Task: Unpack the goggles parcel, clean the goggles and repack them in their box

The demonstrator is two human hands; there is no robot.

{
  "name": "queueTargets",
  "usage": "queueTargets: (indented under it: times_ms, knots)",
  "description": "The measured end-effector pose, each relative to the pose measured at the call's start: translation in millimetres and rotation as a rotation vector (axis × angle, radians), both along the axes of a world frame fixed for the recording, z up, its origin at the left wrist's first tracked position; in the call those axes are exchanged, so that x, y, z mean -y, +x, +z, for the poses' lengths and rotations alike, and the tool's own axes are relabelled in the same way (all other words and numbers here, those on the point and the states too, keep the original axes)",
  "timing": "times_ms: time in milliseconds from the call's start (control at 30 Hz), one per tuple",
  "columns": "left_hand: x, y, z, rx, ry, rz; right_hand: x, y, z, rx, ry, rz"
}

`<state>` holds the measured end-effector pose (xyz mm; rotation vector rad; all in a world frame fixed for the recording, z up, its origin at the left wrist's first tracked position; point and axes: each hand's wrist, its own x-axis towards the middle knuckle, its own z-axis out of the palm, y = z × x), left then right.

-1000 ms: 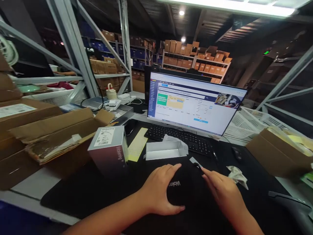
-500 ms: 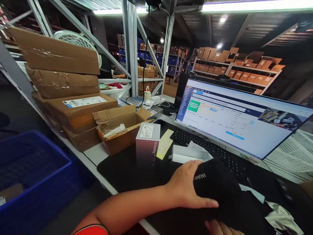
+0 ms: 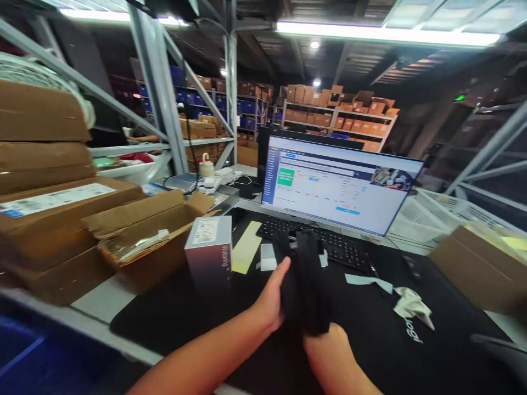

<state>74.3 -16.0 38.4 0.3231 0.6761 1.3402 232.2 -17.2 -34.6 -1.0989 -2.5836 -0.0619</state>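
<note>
A black fabric pouch (image 3: 307, 285) is raised over the desk in front of the monitor, its top folded and uneven. My left hand (image 3: 272, 299) is closed on its left side, with the thumb pointing up along the cloth. Low on the right side, my right hand (image 3: 327, 340) is at the pouch's bottom end, its fingers mostly hidden by the dark fabric. Behind the pouch a small white open carton (image 3: 268, 258) is partly covered. To the left stands a grey-to-pink product box (image 3: 209, 249) with a label on top, beside a yellow-edged paper strip (image 3: 247, 247).
A monitor (image 3: 329, 186) and black keyboard (image 3: 346, 249) stand at the back. Opened brown carton (image 3: 144, 236) and stacked cartons (image 3: 45, 208) are on the left. Crumpled paper (image 3: 413, 307), a mouse (image 3: 411, 269) and another carton (image 3: 477, 269) lie to the right.
The view has swung right. The pouch, earlier low on the mat under my left hand, is now lifted and turned on end, with my right hand up against its lower end.
</note>
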Motion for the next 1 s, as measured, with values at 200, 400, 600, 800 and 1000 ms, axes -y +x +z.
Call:
queueTargets:
  times_ms: [200,400,600,800,1000]
  knots:
    - [-6,-7,-25.5,-0.232,0.096,0.21,8,39,83.2,-0.378,-0.428,0.023]
    - [3,2,-56.9,-0.467,0.23,0.077,6,32,67.0,-0.574,-0.326,0.118]
    - [20,11,-66.6,-0.716,0.287,-0.168,-20,36,51.9,-0.557,-0.142,-0.092]
    - [34,29,-56.3,-0.757,0.104,-0.203,-17,35,52.6,-0.26,-0.03,-0.181]
    - [33,37,-57.4,-0.355,-0.089,-0.264,-25,46,60.5,-0.399,-0.35,-0.031]
